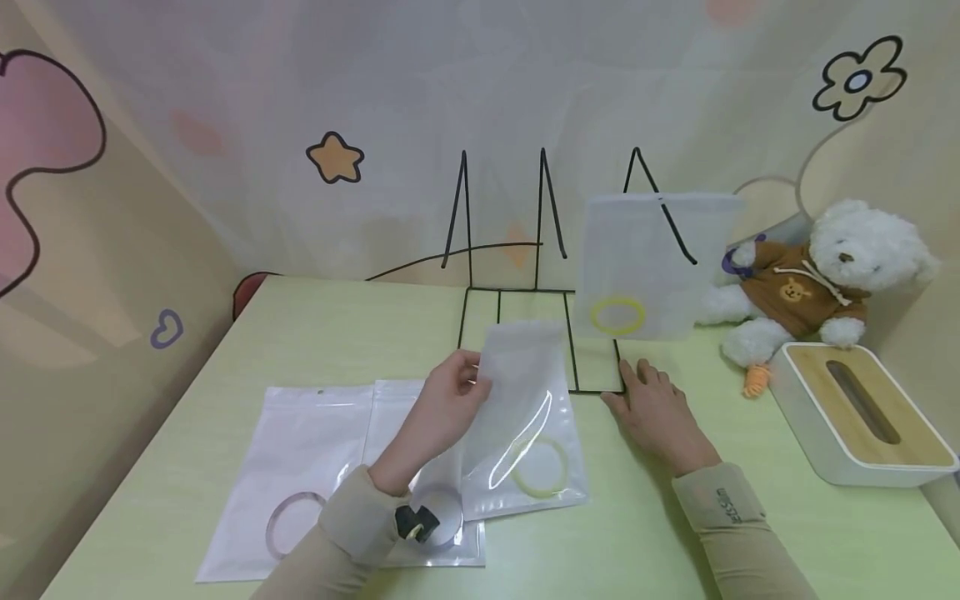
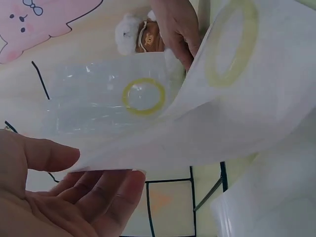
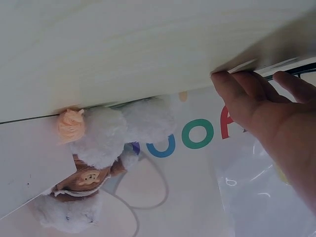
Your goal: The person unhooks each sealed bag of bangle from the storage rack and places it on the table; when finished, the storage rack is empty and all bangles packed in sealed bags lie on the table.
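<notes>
My left hand [image 1: 442,404] pinches the left edge of a white zip bag [image 1: 517,375], thumb on one side and fingers on the other. A yellow ring [image 1: 538,468] shows through its clear front. My right hand [image 1: 660,417] rests on the table, fingertips at the front right corner of a black wire rack [image 1: 517,290]. Three hooks rise from the rack's back. From the right hook hangs another bag [image 1: 637,242], also with a yellow ring [image 1: 617,316] inside. In the left wrist view, the held bag [image 2: 197,133] bends across in front of the hanging one [image 2: 98,98].
Two more bags lie on the table at left: one [image 1: 315,433] with a dark-rimmed ring, one [image 1: 392,408] with a pale ring, partly under the held bag. A white teddy bear [image 1: 806,275] and a tissue box [image 1: 832,417] stand right. A printed backdrop [image 1: 405,100] rises behind.
</notes>
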